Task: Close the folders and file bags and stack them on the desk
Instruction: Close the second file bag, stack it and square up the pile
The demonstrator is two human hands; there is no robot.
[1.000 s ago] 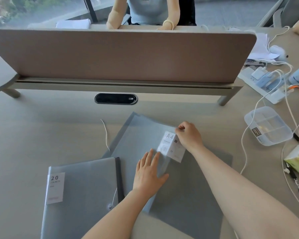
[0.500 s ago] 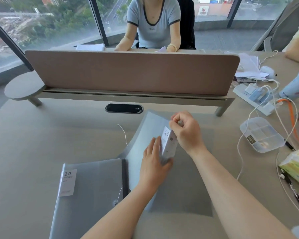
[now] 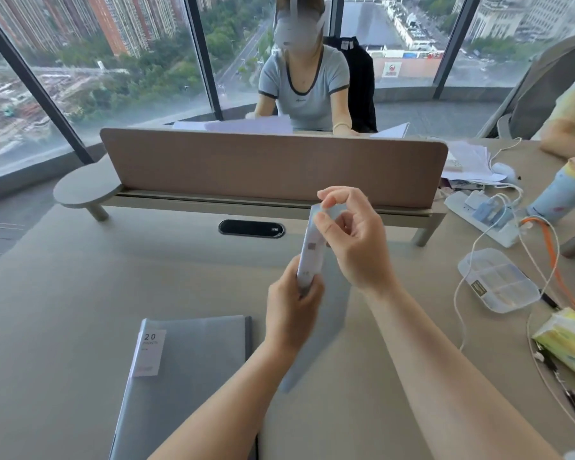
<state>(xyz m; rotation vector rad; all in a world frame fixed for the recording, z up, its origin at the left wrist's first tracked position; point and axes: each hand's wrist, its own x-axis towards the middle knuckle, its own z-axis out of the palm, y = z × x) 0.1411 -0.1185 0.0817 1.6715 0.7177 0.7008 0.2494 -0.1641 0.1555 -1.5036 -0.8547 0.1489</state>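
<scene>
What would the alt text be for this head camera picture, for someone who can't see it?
Two bare hands, left hand low and right hand high, hold a grey file bag upright and edge-on above a beige desk. A closed grey folder labelled "20" lies flat at lower left.

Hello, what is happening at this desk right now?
A person is working on a grey translucent file bag with both hands. The right hand holds its upper edge lifted, and the left hand grips it lower down, so the bag stands nearly edge-on above the desk. A grey folder labelled "20 pockets" lies closed and flat at the near left. Nothing is stacked on it yet.
</scene>
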